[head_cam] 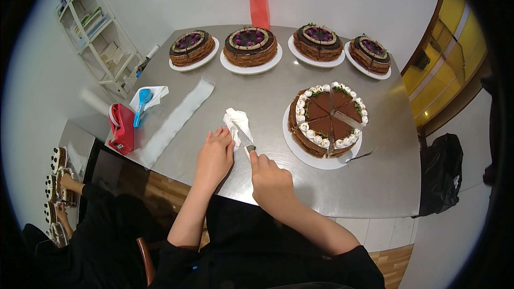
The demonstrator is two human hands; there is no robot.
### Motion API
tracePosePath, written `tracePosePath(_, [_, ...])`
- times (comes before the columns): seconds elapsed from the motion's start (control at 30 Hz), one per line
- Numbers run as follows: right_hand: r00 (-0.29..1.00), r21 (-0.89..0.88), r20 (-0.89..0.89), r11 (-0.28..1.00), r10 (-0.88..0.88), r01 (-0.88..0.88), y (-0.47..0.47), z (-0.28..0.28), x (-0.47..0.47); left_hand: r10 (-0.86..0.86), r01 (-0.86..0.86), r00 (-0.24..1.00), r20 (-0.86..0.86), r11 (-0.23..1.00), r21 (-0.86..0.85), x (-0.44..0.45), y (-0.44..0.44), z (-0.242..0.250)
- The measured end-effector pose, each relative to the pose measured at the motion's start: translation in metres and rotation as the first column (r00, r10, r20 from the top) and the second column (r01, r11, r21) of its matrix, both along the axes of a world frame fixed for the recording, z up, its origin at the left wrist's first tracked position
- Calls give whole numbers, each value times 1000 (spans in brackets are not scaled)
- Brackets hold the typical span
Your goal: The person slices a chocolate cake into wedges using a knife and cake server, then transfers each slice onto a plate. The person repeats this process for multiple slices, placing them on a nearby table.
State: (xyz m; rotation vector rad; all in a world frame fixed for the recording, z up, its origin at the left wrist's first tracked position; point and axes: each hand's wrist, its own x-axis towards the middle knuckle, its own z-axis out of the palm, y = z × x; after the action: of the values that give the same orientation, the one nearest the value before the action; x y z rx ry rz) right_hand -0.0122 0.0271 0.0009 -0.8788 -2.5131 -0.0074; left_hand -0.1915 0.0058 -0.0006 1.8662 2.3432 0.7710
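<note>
My right hand (273, 182) grips the pale handle of a knife (244, 138), index finger extended along it. The metal blade lies over a crumpled white tissue (237, 118) on the steel table. My left hand (217, 154) rests at the tissue's left edge, fingertips touching it; whether they pinch it is hard to see. To the right, a sliced chocolate layer cake (319, 114) with white cream dots and green sprigs stands on a white round board (309, 159). Clear film (346, 119) shows between some slices and sticks out at the lower right.
Several chocolate cakes (249, 48) with purple toppings line the table's back. A red bottle (258, 2) stands behind them. At left are a translucent strip (178, 120), a blue-handled tool (142, 106) and a red tape dispenser (122, 128). Another person's hands (70, 182) handle cake slices at far left.
</note>
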Motion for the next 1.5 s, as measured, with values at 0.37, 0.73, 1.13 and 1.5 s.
tracePosePath(0.37, [999,-581,-10,813,36,-35,-20,54,89,14,-40,987,161,987,155,7,-5,-8])
tracePosePath(0.73, [853,-364,-410,915,-323,172,-38,11,136,54,-109,977,205,957,269,28,-26,-1])
tracePosePath(1.13, [838,-391,-384,890,-388,232,-27,2,122,47,-70,993,111,973,220,31,-24,-1])
tracePosePath(1.5, [843,-426,-370,878,-391,220,-21,3,120,45,-61,995,92,981,186,31,-24,-2])
